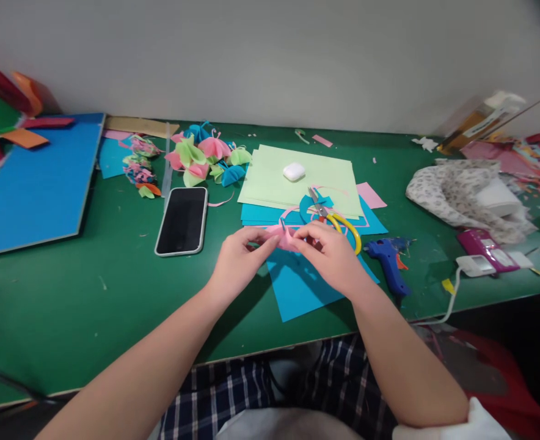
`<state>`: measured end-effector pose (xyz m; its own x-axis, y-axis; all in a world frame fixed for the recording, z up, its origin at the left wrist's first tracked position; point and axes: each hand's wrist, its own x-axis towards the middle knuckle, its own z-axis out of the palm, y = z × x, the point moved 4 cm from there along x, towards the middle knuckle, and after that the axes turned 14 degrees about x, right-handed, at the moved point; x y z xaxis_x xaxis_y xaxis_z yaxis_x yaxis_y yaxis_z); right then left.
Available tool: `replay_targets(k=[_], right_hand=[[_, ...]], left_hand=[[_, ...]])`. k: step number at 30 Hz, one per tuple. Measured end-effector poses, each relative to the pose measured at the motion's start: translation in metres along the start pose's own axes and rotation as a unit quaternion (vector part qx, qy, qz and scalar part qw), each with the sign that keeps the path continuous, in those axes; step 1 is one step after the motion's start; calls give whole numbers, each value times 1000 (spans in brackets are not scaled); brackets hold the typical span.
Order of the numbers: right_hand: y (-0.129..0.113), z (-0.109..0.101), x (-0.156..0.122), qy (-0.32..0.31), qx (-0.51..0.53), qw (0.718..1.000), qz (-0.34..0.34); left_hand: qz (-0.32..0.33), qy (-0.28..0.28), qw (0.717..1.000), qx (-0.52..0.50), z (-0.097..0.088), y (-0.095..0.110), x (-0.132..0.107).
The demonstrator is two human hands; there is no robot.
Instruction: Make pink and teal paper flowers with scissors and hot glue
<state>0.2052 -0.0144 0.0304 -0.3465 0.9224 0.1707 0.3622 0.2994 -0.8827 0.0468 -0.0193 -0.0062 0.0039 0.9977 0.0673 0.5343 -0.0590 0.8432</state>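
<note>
Between the fingertips of both hands is a small folded piece of pink paper [289, 239], held above the sheets on the table. My left hand [247, 253] pinches its left side between thumb and fingers. The right side is pinched by my right hand [327, 253], whose curled fingers partly cover it. Just beyond my right hand lie scissors [350, 229] with yellow handles, their blades over blue paper scraps. Blue sheets [297, 293] lie under the hands, and light green sheets [265, 177] are stacked behind, with a white earbud case [294, 172] on top.
A phone [182, 221] lies left of my hands, with folded paper flowers [206, 153] behind it. On the right are a blue glue gun [389, 263], a power strip [490, 250] with its cable, and a patterned cloth [453, 189]. A blue board [41, 183] covers the far left.
</note>
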Motion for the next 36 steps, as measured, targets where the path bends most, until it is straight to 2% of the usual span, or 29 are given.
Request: replay_targets(k=[3,8,11,14,16,22,25,28,32,34,36], right_hand=[[0,-1,1,-14,-3,1000,-12],[8,-11,1,56,-21,998,5],[15,-7,0,-9,-119,992,49],[22,3,-3,-92,-244,961,96],[25,8,-5,-106,-283,947,112],[27,20,-6,-100,-302,940,120],[25,21,-5,-109,-287,944,119],[21,17,-5,-146,-243,953,107],[14,6,-8,-181,-79,975,104],[9,1,-9,-171,1,980,101],[5,-1,-9,-151,37,984,90]], left_hand=[[27,18,999,35,-3,2,0],[-13,71,996,61,-15,-1,2],[-42,115,990,62,-23,-3,3],[-43,125,990,54,-25,-3,4],[-30,124,990,60,-24,-2,3],[55,170,974,140,-21,3,2],[92,195,962,166,-21,5,0],[138,217,949,184,-21,8,-2],[180,222,933,217,-20,11,-4],[191,223,925,242,-19,11,-5],[201,218,920,255,-19,11,-5]])
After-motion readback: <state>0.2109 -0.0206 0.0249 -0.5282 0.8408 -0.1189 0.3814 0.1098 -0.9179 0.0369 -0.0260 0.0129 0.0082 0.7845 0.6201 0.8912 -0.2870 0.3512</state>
